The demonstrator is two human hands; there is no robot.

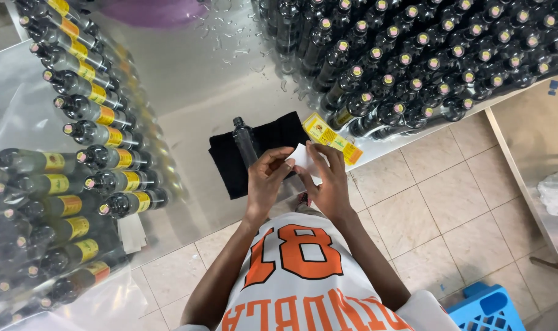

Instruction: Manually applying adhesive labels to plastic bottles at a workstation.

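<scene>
My left hand (265, 178) and my right hand (329, 178) meet over the table edge, both pinching a small white label sheet (301, 155) between thumb and fingers. Just beyond them a dark plastic bottle (246, 141) lies on a folded black cloth (263, 150), cap pointing away. A strip of yellow labels (332, 138) rests on the table right of the cloth, touching neither hand.
Several labelled dark bottles (95, 132) lie in rows on the shiny table (193, 79) at left. Several unlabelled capped bottles (426, 55) stand packed at upper right. A blue crate (487, 309) sits on the tiled floor at lower right.
</scene>
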